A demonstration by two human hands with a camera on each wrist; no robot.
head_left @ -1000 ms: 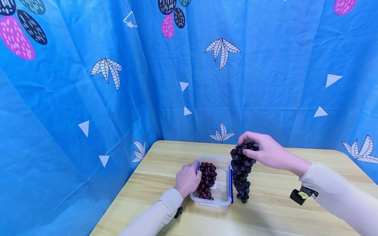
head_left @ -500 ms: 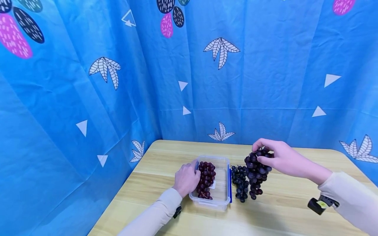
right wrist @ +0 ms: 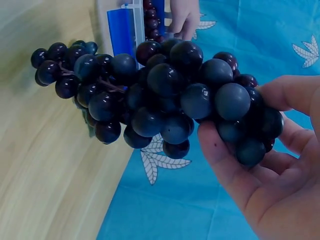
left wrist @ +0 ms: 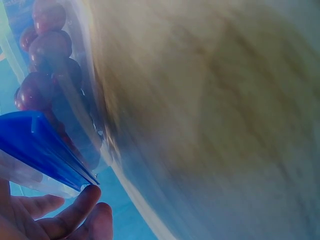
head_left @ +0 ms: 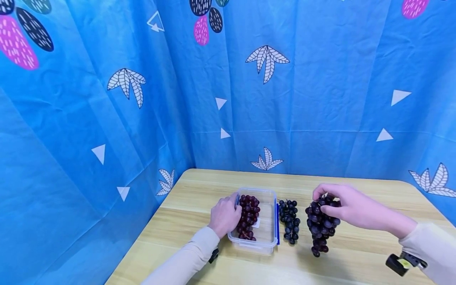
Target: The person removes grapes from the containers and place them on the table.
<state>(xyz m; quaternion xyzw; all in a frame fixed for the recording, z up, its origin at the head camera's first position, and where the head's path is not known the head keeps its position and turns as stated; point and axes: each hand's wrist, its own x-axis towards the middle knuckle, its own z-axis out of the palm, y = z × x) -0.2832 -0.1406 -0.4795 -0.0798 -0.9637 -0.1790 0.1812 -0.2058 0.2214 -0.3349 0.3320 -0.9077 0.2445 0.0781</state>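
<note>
My right hand (head_left: 350, 206) pinches a bunch of dark purple grapes (head_left: 322, 223) by its top, and the bunch hangs over the table. In the right wrist view, thumb and fingers curl round the wide end of the same bunch (right wrist: 172, 80). My left hand (head_left: 225, 217) rests at the left side of a clear plastic container (head_left: 265, 246). In the left wrist view, a fingertip touches the container's blue side clasp (left wrist: 35, 145); the thumb is hidden. Red grapes (head_left: 249, 215) lie inside the container, along its left side.
A smaller bunch of black grapes (head_left: 290, 221) lies on the wooden table (head_left: 199, 190), just right of the container's right blue clasp (head_left: 278, 224). A blue patterned curtain (head_left: 320, 99) hangs behind the table and along its left.
My right hand has moved right and toward me with the purple bunch, away from the container. The black grapes it was covering now show fully. My left hand has stayed in place.
</note>
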